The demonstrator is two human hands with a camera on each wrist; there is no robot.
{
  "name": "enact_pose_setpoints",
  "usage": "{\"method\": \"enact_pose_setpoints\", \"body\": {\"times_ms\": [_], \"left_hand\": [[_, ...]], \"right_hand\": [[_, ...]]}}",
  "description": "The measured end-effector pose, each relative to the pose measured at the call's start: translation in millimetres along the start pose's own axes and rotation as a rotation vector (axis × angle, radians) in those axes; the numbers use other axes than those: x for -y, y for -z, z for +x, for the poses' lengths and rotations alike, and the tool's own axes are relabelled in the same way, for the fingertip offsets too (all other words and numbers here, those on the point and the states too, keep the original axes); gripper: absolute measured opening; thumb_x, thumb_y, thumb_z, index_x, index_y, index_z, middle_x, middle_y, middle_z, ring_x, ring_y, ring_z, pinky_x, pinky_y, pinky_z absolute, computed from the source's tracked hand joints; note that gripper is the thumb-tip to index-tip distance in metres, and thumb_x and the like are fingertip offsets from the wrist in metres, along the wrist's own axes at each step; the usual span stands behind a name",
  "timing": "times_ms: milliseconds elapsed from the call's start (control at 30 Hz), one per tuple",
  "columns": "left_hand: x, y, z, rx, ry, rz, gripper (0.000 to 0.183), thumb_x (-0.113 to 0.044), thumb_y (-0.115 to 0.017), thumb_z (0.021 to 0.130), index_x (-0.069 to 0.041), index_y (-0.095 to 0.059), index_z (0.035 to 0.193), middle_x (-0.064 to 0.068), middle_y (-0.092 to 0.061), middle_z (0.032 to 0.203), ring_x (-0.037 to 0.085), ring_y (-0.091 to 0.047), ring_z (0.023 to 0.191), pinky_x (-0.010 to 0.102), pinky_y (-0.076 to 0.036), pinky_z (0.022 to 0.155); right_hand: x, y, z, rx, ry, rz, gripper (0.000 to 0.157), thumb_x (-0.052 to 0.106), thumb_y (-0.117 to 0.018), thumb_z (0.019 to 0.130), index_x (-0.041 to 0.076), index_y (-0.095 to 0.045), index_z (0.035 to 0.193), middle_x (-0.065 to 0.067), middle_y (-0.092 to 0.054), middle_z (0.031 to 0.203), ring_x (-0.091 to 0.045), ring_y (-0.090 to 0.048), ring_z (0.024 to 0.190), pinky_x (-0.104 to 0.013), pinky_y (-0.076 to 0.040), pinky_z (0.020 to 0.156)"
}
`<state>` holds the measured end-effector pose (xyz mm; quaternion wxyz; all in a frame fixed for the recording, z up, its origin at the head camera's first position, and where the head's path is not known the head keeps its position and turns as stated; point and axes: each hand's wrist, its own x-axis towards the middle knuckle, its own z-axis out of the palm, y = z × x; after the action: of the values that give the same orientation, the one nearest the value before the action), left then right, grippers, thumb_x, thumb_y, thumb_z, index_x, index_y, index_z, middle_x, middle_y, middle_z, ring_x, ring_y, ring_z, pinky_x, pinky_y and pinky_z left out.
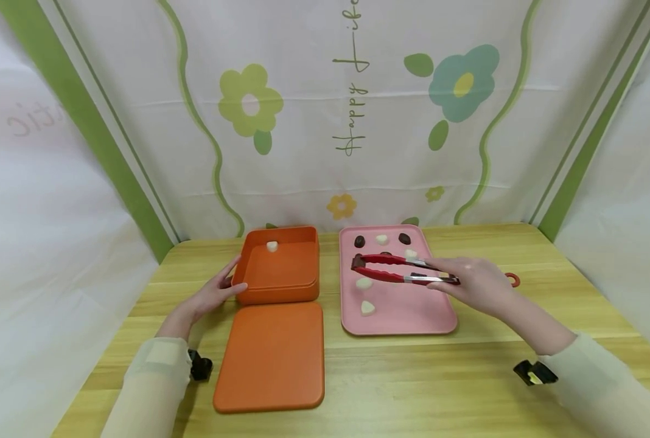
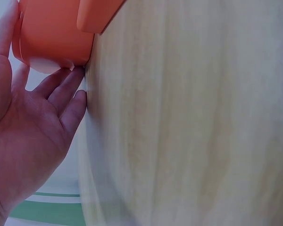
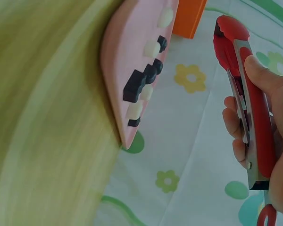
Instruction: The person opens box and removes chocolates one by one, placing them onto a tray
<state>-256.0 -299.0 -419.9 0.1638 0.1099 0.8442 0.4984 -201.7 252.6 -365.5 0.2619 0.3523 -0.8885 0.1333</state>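
My right hand (image 1: 475, 283) grips red-and-steel tongs (image 1: 382, 276) above the pink tray (image 1: 398, 322). A dark brown chocolate (image 1: 358, 263) sits between the tongs' red tips, which are nearly together. White chocolates (image 1: 367, 308) and dark ones (image 1: 404, 239) lie spaced out on the tray. At the left, my left hand (image 1: 210, 298) rests against the near left corner of an open orange box (image 1: 281, 295), thumb at the rim and fingers fairly straight along the outer wall. One white chocolate (image 1: 272, 246) lies inside, near the back of the box.
A flat orange lid (image 1: 272, 359) lies on the wooden table (image 1: 412, 383), just in front of the box. A white cloth wall (image 1: 303, 170) printed with flowers rises behind the box and tray. More white cloth hangs at both sides.
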Motion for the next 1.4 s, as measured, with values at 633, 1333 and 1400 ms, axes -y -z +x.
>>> {"method": "enact_pose_setpoints", "body": {"times_ms": [633,1333,1400], "left_hand": [[-0.5,0.3,-0.1,-0.003,0.013,0.013,0.082,-0.032,-0.059,0.099,-0.03,-0.002,0.158,0.026,-0.016,0.156,0.044,-0.017,0.142,0.063,-0.014,0.109],[0.6,1.2,1.6,-0.012,0.021,0.003,0.082,-0.034,-0.06,0.098,-0.032,-0.003,0.158,0.024,-0.013,0.158,0.042,-0.014,0.143,0.062,-0.013,0.11],[0.0,1.1,1.4,-0.012,0.02,0.002,0.083,-0.033,-0.06,0.098,-0.031,-0.003,0.158,0.024,-0.013,0.158,0.042,-0.014,0.143,0.062,-0.013,0.11]], "right_hand": [[-10.7,29.2,-52.6,0.112,-0.162,-0.048,0.047,0.026,-0.086,0.071,0.013,-0.073,0.114,0.014,-0.061,0.071,0.005,-0.04,0.055,-0.021,-0.031,0.045],[-7.6,30.6,-61.4,0.243,-0.15,-0.041,0.042,0.032,-0.083,0.075,0.015,-0.075,0.113,0.002,-0.072,0.088,0.004,-0.042,0.057,-0.024,-0.038,0.049],[-7.4,30.9,-60.9,0.262,-0.153,-0.044,0.042,0.032,-0.083,0.075,0.014,-0.075,0.112,0.001,-0.073,0.088,0.003,-0.041,0.056,-0.024,-0.036,0.049]]}}
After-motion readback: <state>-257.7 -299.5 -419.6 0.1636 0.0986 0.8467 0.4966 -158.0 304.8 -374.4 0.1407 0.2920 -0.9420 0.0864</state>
